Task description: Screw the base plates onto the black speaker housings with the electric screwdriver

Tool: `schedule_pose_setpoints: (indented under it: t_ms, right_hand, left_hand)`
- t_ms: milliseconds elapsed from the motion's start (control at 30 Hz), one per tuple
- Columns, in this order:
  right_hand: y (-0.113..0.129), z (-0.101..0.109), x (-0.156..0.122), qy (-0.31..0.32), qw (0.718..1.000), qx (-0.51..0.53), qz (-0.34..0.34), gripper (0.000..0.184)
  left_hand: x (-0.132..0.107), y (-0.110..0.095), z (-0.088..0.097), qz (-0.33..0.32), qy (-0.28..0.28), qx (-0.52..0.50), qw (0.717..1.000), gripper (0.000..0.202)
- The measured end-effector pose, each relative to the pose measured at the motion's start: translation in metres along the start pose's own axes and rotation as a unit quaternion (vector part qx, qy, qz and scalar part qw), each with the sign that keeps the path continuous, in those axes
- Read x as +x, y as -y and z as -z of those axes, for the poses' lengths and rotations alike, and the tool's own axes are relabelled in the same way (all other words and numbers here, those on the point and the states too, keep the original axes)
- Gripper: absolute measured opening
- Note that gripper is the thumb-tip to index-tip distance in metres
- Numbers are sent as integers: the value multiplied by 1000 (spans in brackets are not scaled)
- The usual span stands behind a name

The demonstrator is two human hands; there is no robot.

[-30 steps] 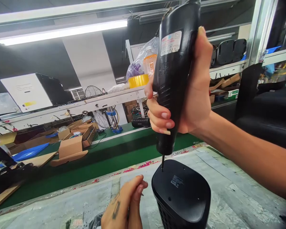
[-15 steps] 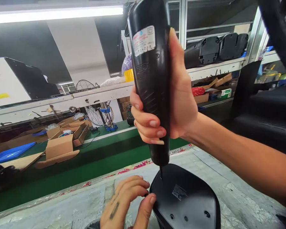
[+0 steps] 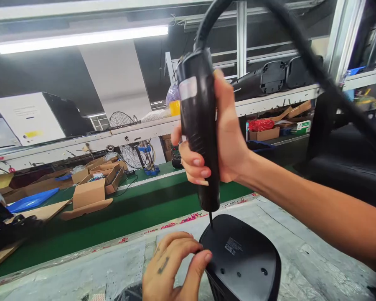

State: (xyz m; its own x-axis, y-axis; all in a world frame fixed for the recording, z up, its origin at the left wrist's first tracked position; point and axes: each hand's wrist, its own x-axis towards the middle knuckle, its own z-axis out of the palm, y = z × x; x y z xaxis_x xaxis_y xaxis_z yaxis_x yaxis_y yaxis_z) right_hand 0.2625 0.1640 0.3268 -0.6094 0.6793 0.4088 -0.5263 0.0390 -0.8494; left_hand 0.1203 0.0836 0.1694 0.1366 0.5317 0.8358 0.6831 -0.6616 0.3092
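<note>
Far left, a flat blue plastic tray (image 3: 31, 200) lies beside open brown cardboard boxes (image 3: 94, 184) on the green conveyor belt (image 3: 138, 209); behind them a round wire fan (image 3: 125, 138) stands under the long white shelf rail (image 3: 81, 142); nearer the camera, the grey, worn table (image 3: 81, 271) carries the work. Low in the middle, the left hand (image 3: 172, 271) comes in with its grip narrow, thumb and fingers pressed to the near left edge of the black rounded plastic housing (image 3: 244, 259); whether anything small sits between those fingertips I cannot tell. The housing stands on the table at bottom centre, its smooth top face up, a small printed label and several screw holes showing, a grille down its side. Just above it, the black electric screwdriver (image 3: 199, 129) stands close to upright, its thin bit touching the far left corner of the housing's top; the right hand (image 3: 222, 142) is wrapped fully round the screwdriver's body, thumb up the back; a thick black cable (image 3: 301, 46) arcs from the tool's top away to the right. Behind, black housings (image 3: 269, 77) lie on a shelf.
</note>
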Motion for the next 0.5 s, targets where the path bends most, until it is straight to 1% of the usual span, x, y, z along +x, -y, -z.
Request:
schedule_pose_setpoints:
  t_ms: [67,100,167,200,233,367,400,467,500]
  right_hand:
    - [7,-9,-7,21,998,11,52,110]
    - [12,-14,-10,32,998,14,57,108]
    - [19,-22,-16,51,998,4,28,103]
    - [22,-25,-17,62,998,-6,8,101]
    - [24,-28,-19,67,998,-17,-7,100]
    - [25,-26,-21,75,997,-14,-9,101]
    - [24,-24,-21,92,996,-8,1,102]
    - [24,-22,-23,150,988,9,29,104]
    - [24,-22,-24,157,987,20,41,104]
  left_hand:
    - [0,1,-1,-22,8,18,1000,16]
    - [-1,2,-2,-20,2,20,1000,20]
    - [-2,3,-3,3,-15,21,1000,18]
    - [-2,3,-3,7,-15,24,1000,15]
    - [-2,3,-2,-3,-5,30,1000,13]
    - [1,1,8,-62,47,45,996,11]
    - [1,0,10,-62,50,39,996,10]
    - [2,-4,11,-58,56,18,997,9]
    - [2,-6,10,-59,64,1,996,8]
